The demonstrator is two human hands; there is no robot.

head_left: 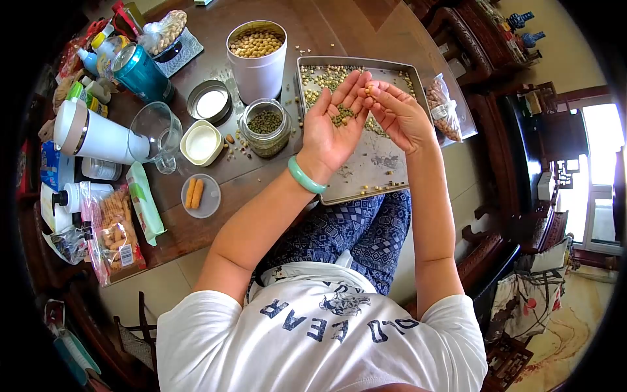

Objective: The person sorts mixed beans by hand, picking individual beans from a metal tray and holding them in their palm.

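Observation:
Palm up and cupped, my left hand (320,137) holds a small heap of green mung beans (342,116). A green bangle (305,175) circles that wrist. Beside its fingers, my right hand (406,123) pinches a small yellow-orange bean (368,90) between thumb and fingertips. Both hands are above a metal tray (353,171), where mixed green and yellow beans (320,77) lie scattered, mostly at the far end. Left of the tray stand a glass jar (268,140) of mung beans and a tall white canister (260,77) filled with yellow beans.
Lids (209,100), a white square dish (201,142), a glass mug (157,134) and a saucer (210,204) with two snack sticks are on the left. Farther left are a white tumbler (98,134), a blue can (142,73) and snack bags (116,228). A bag of nuts (443,108) lies right of the tray.

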